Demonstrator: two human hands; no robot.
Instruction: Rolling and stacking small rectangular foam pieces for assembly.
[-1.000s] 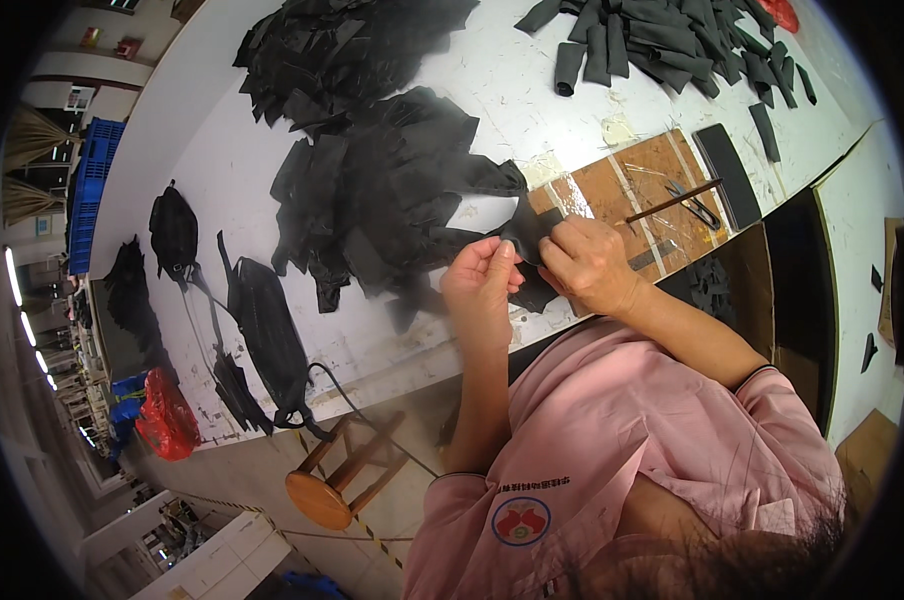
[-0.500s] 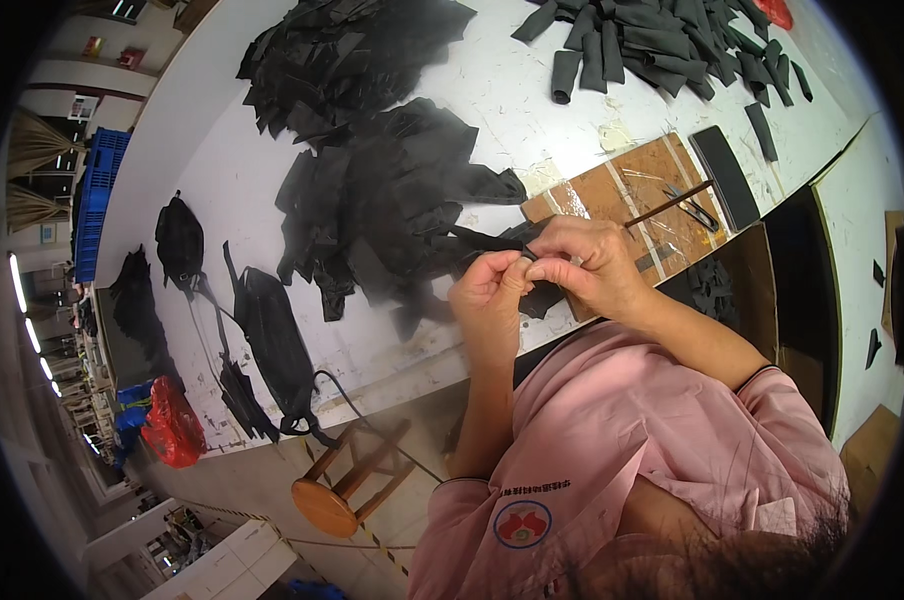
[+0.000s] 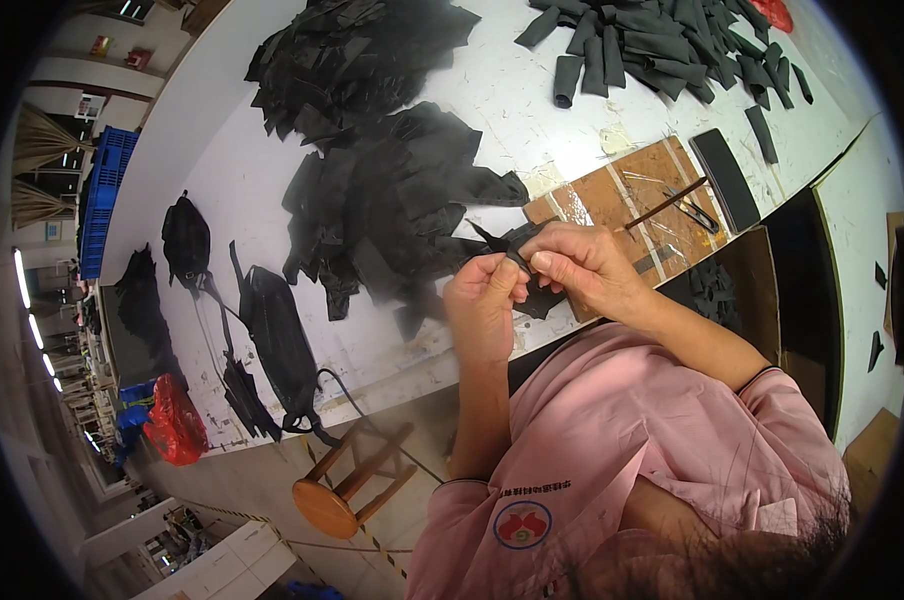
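Both my hands meet over the front edge of the white table, pinching one small piece of black fabric (image 3: 493, 240). My left hand (image 3: 484, 300) grips its near end between thumb and fingers. Just to the right, my right hand (image 3: 582, 265) has its thumb and forefinger closed on the same piece. A pointed end of the fabric sticks up beyond the fingertips; the rest is covered by them. Close behind the hands lies a loose pile of flat black fabric pieces (image 3: 372, 220). More dark fabric lies under my right hand, partly hidden.
A brown board (image 3: 592, 190) holds a thin rod (image 3: 667, 203) and snips (image 3: 692, 210). Rolled black fabric tubes (image 3: 662, 45) lie far right, another fabric heap (image 3: 342, 60) far left. Black bags (image 3: 277, 335) lie left; a wooden stool (image 3: 327, 507) stands below the table edge.
The fabric piece has turned, its pointed end now standing up above my fingers. My left hand has shifted slightly left and down; both hands keep their pinch.
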